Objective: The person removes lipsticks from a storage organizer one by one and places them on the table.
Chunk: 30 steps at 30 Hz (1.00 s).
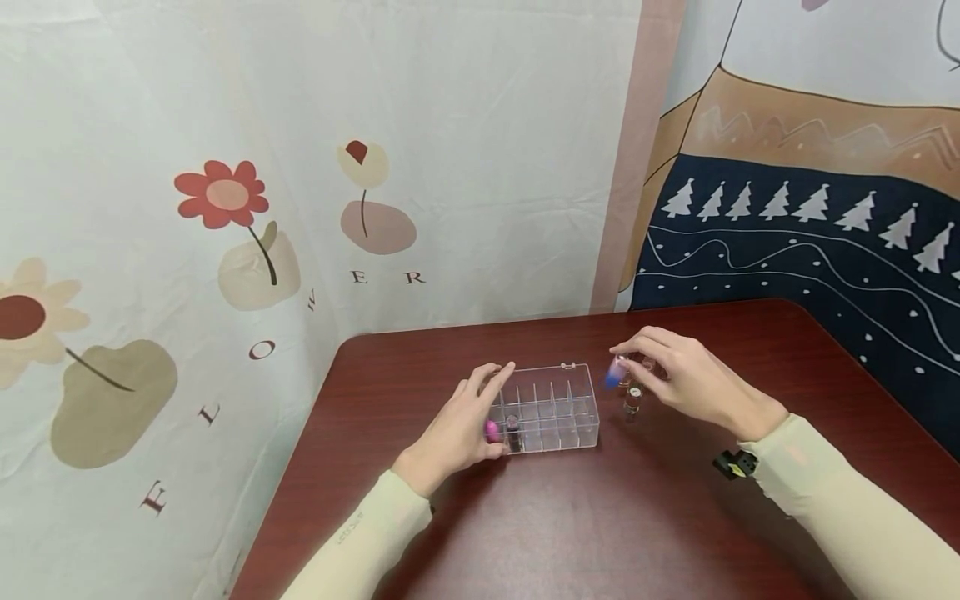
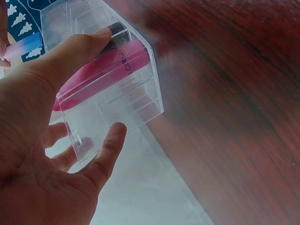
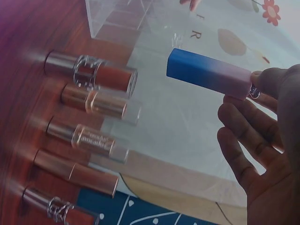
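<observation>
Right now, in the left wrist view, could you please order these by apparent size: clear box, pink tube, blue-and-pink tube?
1. Clear box
2. Pink tube
3. Blue-and-pink tube; it looks farther away, so its true size is unsure.

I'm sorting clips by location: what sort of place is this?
Probably an indoor corner, perhaps dressed for filming: a creased flower-print hanging covers one side, a tree-print hanging adjoins it, and a reddish-brown table stands before them.

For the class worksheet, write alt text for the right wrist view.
A right hand pinches a blue-and-pink tube at its pink end. Five other tubes stand in a row on a reddish-brown table, near a clear box.
</observation>
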Motion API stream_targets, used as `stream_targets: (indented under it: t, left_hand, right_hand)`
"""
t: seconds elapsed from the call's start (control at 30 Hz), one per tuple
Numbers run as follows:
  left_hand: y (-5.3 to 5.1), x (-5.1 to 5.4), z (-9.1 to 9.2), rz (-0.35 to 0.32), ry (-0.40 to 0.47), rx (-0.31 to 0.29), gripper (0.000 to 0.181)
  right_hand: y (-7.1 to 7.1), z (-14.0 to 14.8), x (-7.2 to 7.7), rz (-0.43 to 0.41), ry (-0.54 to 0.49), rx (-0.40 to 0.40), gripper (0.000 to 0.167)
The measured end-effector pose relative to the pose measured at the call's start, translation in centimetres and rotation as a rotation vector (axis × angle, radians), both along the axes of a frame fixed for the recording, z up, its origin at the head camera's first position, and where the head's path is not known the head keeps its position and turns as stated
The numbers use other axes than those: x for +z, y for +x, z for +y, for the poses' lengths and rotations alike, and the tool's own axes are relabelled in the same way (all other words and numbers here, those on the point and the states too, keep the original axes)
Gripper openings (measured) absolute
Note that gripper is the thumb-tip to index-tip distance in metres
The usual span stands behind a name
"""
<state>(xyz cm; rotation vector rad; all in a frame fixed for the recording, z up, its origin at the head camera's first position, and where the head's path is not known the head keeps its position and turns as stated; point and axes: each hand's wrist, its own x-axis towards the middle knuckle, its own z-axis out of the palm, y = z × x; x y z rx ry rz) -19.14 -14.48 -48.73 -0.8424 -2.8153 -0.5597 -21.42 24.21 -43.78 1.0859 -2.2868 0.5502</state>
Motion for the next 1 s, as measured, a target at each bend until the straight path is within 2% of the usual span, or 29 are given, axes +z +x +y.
stream_targets:
  t: [0.37, 0.77, 1.0]
  left_hand:
    - [0.1, 0.1, 0.0, 0.000, -0.003, -0.008, 0.135]
    - [0.2, 0.3, 0.0, 0.003, -0.002, -0.007, 0.134]
    - [0.1, 0.1, 0.0, 0.007, -0.004, -0.002, 0.135]
  right_hand:
    - [0.2, 2.0, 0.1, -0.022, -0.022, -0.052, 0.044]
    - [0.2, 3.8, -0.5, -0.011, -0.024, -0.107, 0.040]
    - [0.1, 4.3, -1.2, -0.008, -0.022, -0.107, 0.037]
